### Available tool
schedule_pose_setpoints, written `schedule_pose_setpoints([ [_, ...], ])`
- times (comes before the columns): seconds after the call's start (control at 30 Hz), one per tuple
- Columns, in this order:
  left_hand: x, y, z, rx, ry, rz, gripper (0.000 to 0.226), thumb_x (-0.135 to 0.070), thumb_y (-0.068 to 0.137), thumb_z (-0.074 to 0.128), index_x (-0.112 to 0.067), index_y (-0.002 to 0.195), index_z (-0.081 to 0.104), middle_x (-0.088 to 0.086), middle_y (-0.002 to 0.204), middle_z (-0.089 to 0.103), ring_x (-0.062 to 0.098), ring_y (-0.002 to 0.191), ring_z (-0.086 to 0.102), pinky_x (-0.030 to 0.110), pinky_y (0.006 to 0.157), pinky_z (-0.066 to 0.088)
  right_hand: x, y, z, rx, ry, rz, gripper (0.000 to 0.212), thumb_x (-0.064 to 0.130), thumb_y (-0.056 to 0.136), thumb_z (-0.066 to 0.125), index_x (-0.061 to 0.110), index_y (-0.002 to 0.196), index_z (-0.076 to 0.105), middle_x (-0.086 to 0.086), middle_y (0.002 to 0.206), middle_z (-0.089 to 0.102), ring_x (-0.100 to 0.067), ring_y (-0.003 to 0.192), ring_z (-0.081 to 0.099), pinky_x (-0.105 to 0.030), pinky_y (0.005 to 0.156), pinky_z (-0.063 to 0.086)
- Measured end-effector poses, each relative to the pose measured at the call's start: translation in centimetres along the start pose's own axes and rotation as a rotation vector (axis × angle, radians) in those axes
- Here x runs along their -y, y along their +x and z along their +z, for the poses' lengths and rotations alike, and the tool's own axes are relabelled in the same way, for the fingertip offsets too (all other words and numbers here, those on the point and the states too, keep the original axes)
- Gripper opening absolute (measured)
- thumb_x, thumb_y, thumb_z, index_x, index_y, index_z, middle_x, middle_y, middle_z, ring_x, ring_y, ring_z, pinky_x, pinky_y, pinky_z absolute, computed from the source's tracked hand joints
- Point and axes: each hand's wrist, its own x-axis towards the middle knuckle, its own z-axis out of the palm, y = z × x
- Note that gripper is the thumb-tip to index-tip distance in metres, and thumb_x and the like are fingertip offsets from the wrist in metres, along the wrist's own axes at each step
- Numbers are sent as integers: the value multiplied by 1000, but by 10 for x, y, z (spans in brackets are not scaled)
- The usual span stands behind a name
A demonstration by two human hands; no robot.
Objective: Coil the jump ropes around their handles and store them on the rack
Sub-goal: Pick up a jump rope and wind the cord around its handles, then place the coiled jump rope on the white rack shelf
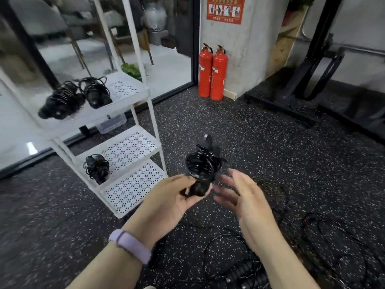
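The left hand [173, 197] grips the lower end of a coiled jump rope [201, 165], its fingers and thumb curled round the handles, with the black cord wound in loops above the grip and the handle tops poking up past the coil. The right hand [239, 192] hangs just beside the bundle with fingers spread and relaxed, holding nothing and not touching the rope; it is blurred. A lilac wristband [131, 245] sits on the left wrist. To the left of the left hand stands the white rack [143, 113], its nearest lower corner close to the forearm and its front post rising near the bundle. Two coiled ropes [77, 97] lie on the upper shelf, well up and left of the hands, and another coiled rope [96, 168] lies on the middle shelf, with bare perforated shelf beside each. Below the right forearm, loose ropes [260, 268] sprawl on the speckled floor [250, 132]. Beyond the hands the floor runs open to two red fire extinguishers [212, 74] against a pillar.
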Motion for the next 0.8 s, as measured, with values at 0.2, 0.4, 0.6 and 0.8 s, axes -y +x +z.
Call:
schedule_pose_setpoints([
  [0.2, -6, -8, -17, -287, 325, 85, 31, -7, 84, 80, -9, 112, 65, 15, 105, 77, 33, 92, 77, 34, 73, 64, -9, 6, 48, 71, -166, -112, 38, 33, 98, 67, 43, 133, 59, 26, 124, 70, 6, 117, 64, -22, 100, 51],
  [0.4, -19, -20, -45, -385, 438, 145, 20, -22, 90, 78, -19, 107, 68, 6, 92, 80, 27, 82, 78, 36, 69, 65, -17, 13, 88, 82, -348, -158, 35, 34, 101, 64, 56, 127, 56, 44, 117, 62, 20, 113, 57, -2, 88, 44],
  [0.6, -27, -24, -76, -475, 735, 69, 28, -44, 98, 65, -17, 99, 69, 8, 76, 77, 21, 59, 67, 37, 62, 57, -23, 16, 121, 137, -406, -116, 37, 27, 102, 62, 34, 139, 61, 20, 131, 66, 9, 115, 61, -23, 103, 49],
  [0.8, -37, -16, -131, -529, 501, 107, 19, -28, 101, 65, -10, 97, 65, 9, 69, 73, 24, 54, 63, 49, 70, 57, -27, 34, 178, 260, -482, -113, 27, 27, 104, 60, 37, 128, 65, 14, 128, 69, 7, 110, 64, -17, 96, 51],
])
